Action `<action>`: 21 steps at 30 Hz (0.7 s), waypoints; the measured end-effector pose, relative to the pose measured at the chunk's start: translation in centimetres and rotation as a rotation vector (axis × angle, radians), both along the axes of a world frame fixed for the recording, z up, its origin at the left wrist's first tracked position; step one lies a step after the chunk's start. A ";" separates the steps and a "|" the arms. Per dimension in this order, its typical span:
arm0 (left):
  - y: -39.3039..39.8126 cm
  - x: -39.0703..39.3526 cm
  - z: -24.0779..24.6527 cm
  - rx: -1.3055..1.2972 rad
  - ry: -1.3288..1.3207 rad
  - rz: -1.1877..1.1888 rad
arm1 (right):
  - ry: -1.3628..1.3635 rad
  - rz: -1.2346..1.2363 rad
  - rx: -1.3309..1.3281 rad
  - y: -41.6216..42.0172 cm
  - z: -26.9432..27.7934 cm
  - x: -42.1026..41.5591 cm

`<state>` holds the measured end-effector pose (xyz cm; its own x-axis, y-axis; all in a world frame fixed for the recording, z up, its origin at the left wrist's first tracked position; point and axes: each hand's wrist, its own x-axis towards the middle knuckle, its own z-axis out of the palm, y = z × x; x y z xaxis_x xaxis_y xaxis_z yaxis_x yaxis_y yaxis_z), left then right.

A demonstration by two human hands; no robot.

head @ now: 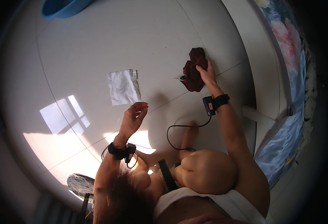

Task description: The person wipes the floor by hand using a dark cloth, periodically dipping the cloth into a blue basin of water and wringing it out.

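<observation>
My right hand (208,75) grips a bunched dark red cloth (194,68) just above or on the tiled floor; the exact contact is hidden. A small white tag (178,79) sticks out from the cloth's left side. My left hand (135,116) hangs over the floor with fingers curled and a gap to the thumb, and nothing shows in it. Just beyond its fingertips lies a creased white sheet (124,87), of cloth or paper, flat on the tiles. Each wrist wears a black strap with a small cabled device.
A blue plastic basin (66,9) stands at the upper left. Along the right runs a white bed frame (260,70) with floral bedding (287,47). A plastic-wrapped round object (80,183) sits at the lower left. My bent knees and bare foot are close by.
</observation>
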<state>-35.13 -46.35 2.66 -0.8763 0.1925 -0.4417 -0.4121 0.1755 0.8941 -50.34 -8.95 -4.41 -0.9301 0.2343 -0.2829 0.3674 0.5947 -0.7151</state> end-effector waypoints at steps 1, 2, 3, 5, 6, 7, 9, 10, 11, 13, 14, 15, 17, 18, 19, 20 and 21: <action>-0.1 -0.2 -0.2 0.000 0.000 0.009 | -0.009 0.000 0.089 0.4 0.0 -0.4; -0.3 -0.5 -0.3 0.000 0.000 0.017 | -0.018 0.000 0.177 0.7 -0.1 -0.4; -0.6 -0.6 -0.4 -0.004 -0.002 0.031 | 0.017 0.028 0.305 0.0 0.7 -0.3; -0.9 -0.8 -0.6 -0.009 0.007 0.027 | 0.089 0.090 0.567 -1.7 4.2 -0.1; -0.8 -1.0 -0.7 -0.011 0.011 0.025 | 0.372 0.165 0.678 -1.7 4.4 -0.6; -0.9 -0.9 -0.6 -0.015 0.001 0.027 | 0.406 0.268 0.712 -2.8 5.2 -1.3; -1.0 -0.9 -0.5 -0.020 -0.016 0.025 | 0.472 0.470 0.779 -5.1 6.4 -3.0; -0.9 -0.9 -0.6 -0.017 -0.018 0.026 | 0.460 0.537 0.812 -5.9 5.8 -3.8; -0.7 -0.8 -0.7 -0.015 -0.021 0.028 | 0.447 0.604 0.844 -6.5 5.1 -4.7; -0.6 -0.8 -0.7 -0.004 -0.020 0.036 | 0.410 0.680 0.900 -7.4 3.8 -5.8; -0.6 -0.8 -0.6 0.008 -0.017 0.039 | 0.382 0.686 0.929 -7.5 3.0 -6.0; -0.6 -0.7 -0.6 0.018 -0.018 0.046 | 0.354 0.698 0.953 -7.8 2.4 -6.0; -0.9 -0.7 -0.4 0.005 -0.013 0.047 | 0.375 0.687 0.978 -7.8 1.7 -5.4; -1.1 -0.7 -0.3 -0.004 -0.010 0.049 | 0.386 0.682 0.987 -7.9 1.5 -5.2; -1.2 -0.5 -0.4 -0.010 -0.009 0.051 | 0.380 0.684 0.994 -7.9 1.3 -5.2; -1.4 -0.4 -0.6 -0.016 -0.008 0.051 | 0.373 0.685 1.002 -7.9 1.1 -5.2; -1.5 -0.3 -0.8 -0.019 -0.006 0.049 | 0.366 0.683 1.013 -7.9 1.1 -5.2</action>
